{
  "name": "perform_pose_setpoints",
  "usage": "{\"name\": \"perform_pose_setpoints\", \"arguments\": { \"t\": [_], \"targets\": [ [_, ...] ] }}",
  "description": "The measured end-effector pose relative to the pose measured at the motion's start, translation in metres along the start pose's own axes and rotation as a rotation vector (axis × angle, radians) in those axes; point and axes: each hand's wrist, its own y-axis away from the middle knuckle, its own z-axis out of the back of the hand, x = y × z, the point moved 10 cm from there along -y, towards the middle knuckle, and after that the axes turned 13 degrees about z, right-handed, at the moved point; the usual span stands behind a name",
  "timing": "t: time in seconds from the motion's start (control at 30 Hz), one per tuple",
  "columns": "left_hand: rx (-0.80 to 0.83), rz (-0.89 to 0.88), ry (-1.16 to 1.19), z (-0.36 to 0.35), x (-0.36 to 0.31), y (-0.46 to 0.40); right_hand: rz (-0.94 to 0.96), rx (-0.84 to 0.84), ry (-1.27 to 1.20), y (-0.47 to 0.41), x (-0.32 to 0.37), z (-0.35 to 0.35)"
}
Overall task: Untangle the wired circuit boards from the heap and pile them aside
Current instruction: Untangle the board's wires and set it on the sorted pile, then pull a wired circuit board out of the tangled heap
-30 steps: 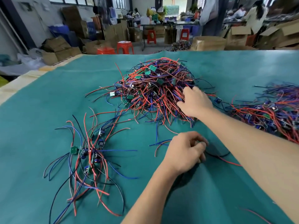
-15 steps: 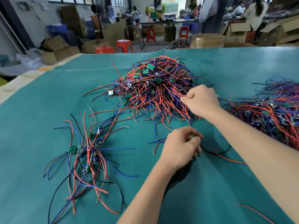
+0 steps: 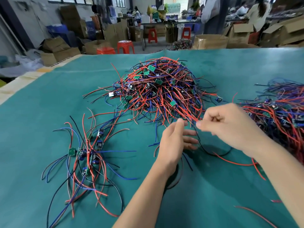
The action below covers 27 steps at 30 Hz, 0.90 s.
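While the right hand (image 3: pixel 230 127) pinches a black wire (image 3: pixel 203 148), the open left hand (image 3: pixel 176 140) hovers beside the heap (image 3: pixel 158 89).

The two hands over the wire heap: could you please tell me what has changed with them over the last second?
The right hand drew back from the heap toward the person, now pinching a thin black wire. The left hand opened from a curled grip, fingers now extended near that wire. The sorted pile at left and the tangle at right stayed put.

A tangled heap (image 3: pixel 161 89) of red, blue and black wired circuit boards is sitting mid-desk; a smaller pile (image 3: pixel 85 155) is sprawling loosely at left.
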Motion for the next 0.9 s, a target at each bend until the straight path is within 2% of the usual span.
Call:
{"name": "perform_pose_setpoints", "arguments": {
  "t": [0.17,0.27,0.33,0.4,0.5,0.57,0.73,0.9],
  "targets": [
    [0.054,0.041,0.029,-0.004,0.001,0.003,-0.082,0.335,-0.547,0.051,0.019,-0.060],
    [0.073,0.043,-0.051,-0.009,0.003,0.004,-0.076,0.532,-0.636,0.069,0.023,-0.082],
    [0.083,0.031,-0.124,-0.012,0.003,0.006,-0.072,0.563,-0.660,0.074,0.023,-0.085],
    [0.109,0.004,-0.190,-0.014,0.000,0.009,-0.099,0.416,-0.680,0.066,0.017,-0.075],
    [0.157,-0.026,-0.286,-0.019,-0.003,0.013,-0.232,-0.108,-0.698,0.056,-0.022,-0.038],
    [0.212,-0.039,-0.336,-0.025,-0.002,0.017,-0.293,-0.313,-0.640,0.058,-0.043,-0.024],
    [0.307,-0.070,-0.519,-0.041,0.004,0.025,-0.300,-0.344,-0.687,0.058,-0.045,-0.032],
    [0.243,-0.055,-0.476,-0.035,0.005,0.019,-0.305,-0.416,-0.853,0.059,-0.057,-0.027]
  ]
}}
